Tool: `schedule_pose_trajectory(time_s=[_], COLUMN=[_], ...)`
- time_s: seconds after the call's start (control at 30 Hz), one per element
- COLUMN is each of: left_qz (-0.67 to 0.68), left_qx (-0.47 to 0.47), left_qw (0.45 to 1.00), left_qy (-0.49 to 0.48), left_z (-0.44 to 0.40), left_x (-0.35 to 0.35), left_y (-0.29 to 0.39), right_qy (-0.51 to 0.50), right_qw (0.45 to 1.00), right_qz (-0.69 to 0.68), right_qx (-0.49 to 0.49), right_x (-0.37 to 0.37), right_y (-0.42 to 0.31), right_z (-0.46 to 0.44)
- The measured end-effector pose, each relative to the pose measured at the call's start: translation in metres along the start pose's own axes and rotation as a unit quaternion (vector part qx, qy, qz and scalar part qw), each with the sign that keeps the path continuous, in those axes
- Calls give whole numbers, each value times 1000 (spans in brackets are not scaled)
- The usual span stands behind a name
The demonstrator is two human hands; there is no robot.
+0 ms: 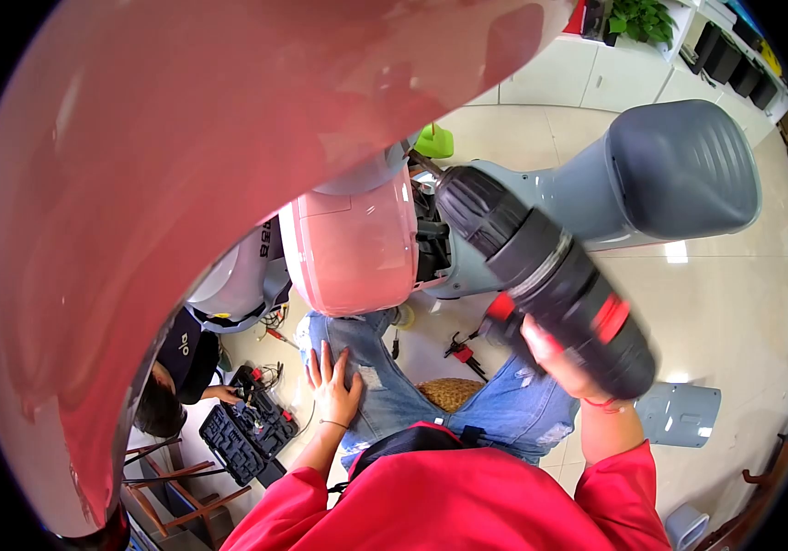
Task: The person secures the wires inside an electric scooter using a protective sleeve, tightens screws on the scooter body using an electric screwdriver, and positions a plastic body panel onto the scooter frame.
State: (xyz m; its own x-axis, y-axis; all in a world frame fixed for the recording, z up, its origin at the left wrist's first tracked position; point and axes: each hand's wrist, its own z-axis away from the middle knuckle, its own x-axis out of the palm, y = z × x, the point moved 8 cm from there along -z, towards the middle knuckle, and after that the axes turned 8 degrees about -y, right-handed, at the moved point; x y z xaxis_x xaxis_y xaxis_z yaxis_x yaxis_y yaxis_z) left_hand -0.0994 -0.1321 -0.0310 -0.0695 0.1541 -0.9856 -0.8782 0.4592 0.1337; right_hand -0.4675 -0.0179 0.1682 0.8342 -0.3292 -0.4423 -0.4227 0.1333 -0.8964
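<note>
My right hand [559, 363] is wrapped round the grip of a black and red power drill [550, 275]. The drill points up and to the left, its bit close to the edge of a large glossy pink panel [210, 110] that fills the upper left. My left hand [334, 386] lies on my jeans at the thigh with its fingers spread, holding nothing. Between my knees and the panel is a rounded pink body part [353, 253], joined to a grey-blue frame with dark inner parts showing. What the bit touches cannot be made out.
A grey-blue seat-like part [683, 170] extends right. Another person [178, 367] works at the left by an open tool case [247, 427]. Hex keys [467, 354], a grey panel [679, 413] and a green object [434, 141] are on the floor. A wooden stool [174, 487] stands lower left.
</note>
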Motion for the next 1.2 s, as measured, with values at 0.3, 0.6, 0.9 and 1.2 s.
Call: schedule_pose_trajectory(time_s=[0.3,0.6,0.9,1.2], left_qz=[-10,-11,-15,-35], left_qx=[-2,11,15,19], left_qw=[1000,1000,1000,999], left_qy=[3,27,23,8], left_z=[-3,-2,-1,-4], left_x=[0,6,13,21], left_y=[2,-2,-3,6], right_qy=[178,115,14,114], right_qw=[829,886,860,811], right_qz=[407,292,-485,-497], right_qx=[-341,-342,157,289], right_x=[-25,-19,81,89], right_y=[-55,-7,149,292], right_z=[2,53,43,-50])
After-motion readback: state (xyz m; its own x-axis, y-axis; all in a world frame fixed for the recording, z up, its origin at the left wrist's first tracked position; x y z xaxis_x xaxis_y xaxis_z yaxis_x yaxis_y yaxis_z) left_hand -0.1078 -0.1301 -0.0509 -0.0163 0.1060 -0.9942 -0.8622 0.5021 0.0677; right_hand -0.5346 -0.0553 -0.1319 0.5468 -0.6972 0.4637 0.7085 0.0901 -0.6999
